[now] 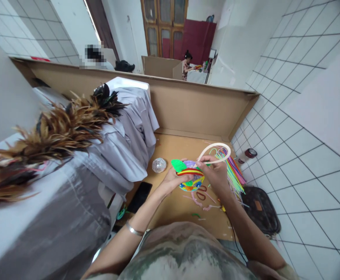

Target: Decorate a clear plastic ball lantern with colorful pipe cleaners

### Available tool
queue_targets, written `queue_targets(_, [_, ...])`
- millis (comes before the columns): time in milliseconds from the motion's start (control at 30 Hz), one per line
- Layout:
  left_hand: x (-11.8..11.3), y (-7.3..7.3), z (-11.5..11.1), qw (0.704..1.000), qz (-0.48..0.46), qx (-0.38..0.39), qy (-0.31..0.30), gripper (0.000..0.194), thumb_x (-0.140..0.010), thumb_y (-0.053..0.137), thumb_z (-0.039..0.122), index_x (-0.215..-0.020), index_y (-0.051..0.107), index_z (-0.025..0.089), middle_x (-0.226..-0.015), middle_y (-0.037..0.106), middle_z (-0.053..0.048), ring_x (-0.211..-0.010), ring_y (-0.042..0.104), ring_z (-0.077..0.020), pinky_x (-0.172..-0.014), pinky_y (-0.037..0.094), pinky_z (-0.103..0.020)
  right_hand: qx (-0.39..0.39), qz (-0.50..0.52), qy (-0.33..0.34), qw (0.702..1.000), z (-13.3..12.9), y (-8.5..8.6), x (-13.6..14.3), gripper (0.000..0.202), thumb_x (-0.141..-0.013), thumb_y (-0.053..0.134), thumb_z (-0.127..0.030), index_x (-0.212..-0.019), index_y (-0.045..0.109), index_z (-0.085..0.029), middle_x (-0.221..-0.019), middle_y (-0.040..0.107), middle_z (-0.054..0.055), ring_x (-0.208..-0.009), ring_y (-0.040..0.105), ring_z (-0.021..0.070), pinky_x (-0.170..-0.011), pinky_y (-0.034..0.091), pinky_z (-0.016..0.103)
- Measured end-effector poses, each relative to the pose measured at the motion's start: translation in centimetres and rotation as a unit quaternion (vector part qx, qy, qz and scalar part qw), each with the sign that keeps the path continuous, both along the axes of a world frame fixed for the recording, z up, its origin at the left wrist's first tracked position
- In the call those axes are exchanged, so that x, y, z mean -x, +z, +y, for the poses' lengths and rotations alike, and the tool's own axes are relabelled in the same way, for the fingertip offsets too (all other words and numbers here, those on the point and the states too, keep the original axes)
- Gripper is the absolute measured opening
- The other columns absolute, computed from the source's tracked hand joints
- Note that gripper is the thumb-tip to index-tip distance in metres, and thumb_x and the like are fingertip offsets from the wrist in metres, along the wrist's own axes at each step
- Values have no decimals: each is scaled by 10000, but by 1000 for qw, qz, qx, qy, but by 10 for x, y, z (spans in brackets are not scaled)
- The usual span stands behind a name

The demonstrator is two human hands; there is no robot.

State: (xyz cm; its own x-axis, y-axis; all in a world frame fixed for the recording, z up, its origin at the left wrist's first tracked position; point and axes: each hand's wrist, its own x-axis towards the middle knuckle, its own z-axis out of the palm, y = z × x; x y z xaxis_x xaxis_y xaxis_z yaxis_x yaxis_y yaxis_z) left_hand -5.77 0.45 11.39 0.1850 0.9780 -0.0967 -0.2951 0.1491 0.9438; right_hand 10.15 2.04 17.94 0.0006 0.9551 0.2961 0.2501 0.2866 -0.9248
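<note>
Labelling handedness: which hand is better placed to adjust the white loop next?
Right, probably: the right hand seems to pinch the white loop near its narrow end, while the left hand is occupied holding the colourful piece.

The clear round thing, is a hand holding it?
No, the clear round thing sits on the brown tabletop, apart from the left hand and right hand.

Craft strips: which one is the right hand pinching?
The thick white strip, bent into a loop in the right hand; the multicoloured strips lying bunched on the brown tabletop are thinner and not held.
</note>
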Motion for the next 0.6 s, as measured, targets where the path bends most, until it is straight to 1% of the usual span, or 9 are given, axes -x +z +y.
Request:
queue_targets(133, [-2, 8, -1, 1000, 3, -13, -8, 863, -576, 862, 352, -1340, 504, 167, -1118, 708, -96, -1025, 668, -280, -959, 487, -423, -16, -18, 22, 999, 1, 4, -4, 103, -687, 668, -320, -662, 655, -220, -692, 666, 22, -728, 597, 193, -720, 465, 330])
queue_targets(233, [-3, 12, -3, 1000, 6, -21, -7, 861, -583, 858, 359, -1341, 502, 161, -1128, 706, -98, -1038, 663, -281, -956, 489, -410, -13, -10, 34, 999, 0, 6, -6, 105, -688, 667, -318, -669, 658, -214, -702, 662, 24, -732, 596, 190, -712, 467, 325])
queue_targets(333, [-3, 14, -4, 1000, 3, -29, -9, 855, -586, 858, 361, -1338, 506, 157, -1143, 703, -103, -1055, 658, -284, -949, 494, -402, -6, -6, 44, 999, 0, 7, -6, 108, -684, 658, -314, -674, 662, -207, -711, 664, 28, -716, 593, 184, -702, 469, 323])
queue_targets(433, [-2, 15, -4, 999, -2, -32, -13, 842, -591, 858, 348, -1336, 511, 163, -1153, 701, -107, -1058, 658, -284, -944, 496, -401, -14, -25, 53, 998, 0, 10, -4, 99, -686, 650, -304, -667, 662, -207, -710, 673, 26, -704, 593, 180, -707, 471, 325])
queue_targets(600, [-1, 19, -6, 999, 5, -31, -13, 853, -582, 863, 352, -1336, 515, 154, -1129, 707, -110, -1063, 656, -294, -954, 490, -413, -21, -43, 76, 996, 2, 17, -2, 94, -689, 633, -287, -648, 659, -207, -664, 672, 15, -670, 602, 171, -681, 473, 306])
